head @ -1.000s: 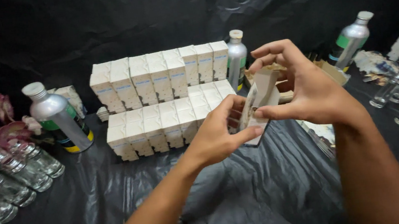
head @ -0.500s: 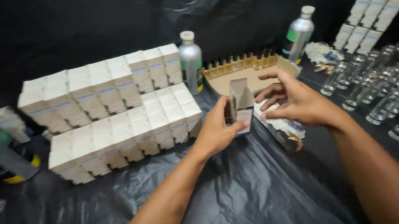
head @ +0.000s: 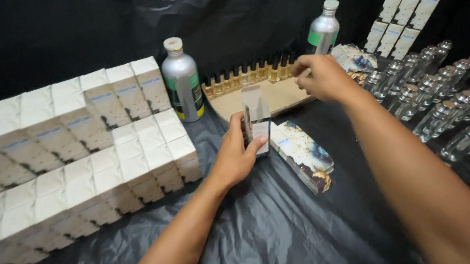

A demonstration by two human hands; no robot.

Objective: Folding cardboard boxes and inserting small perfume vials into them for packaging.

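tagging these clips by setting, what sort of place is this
Probably a small hand-packing setup for perfume or oils, not a factory line. The table is draped in black plastic sheet; rows of closed white cartons stand at the left, empty glass bottles lie at the right, and the left hand holds an open carton.

front sheet (head: 269, 233) open – left: boxes (head: 75, 166) | right: bottles (head: 447, 104)

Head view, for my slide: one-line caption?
Left hand holds an open carton; right hand reaches toward small bottles.
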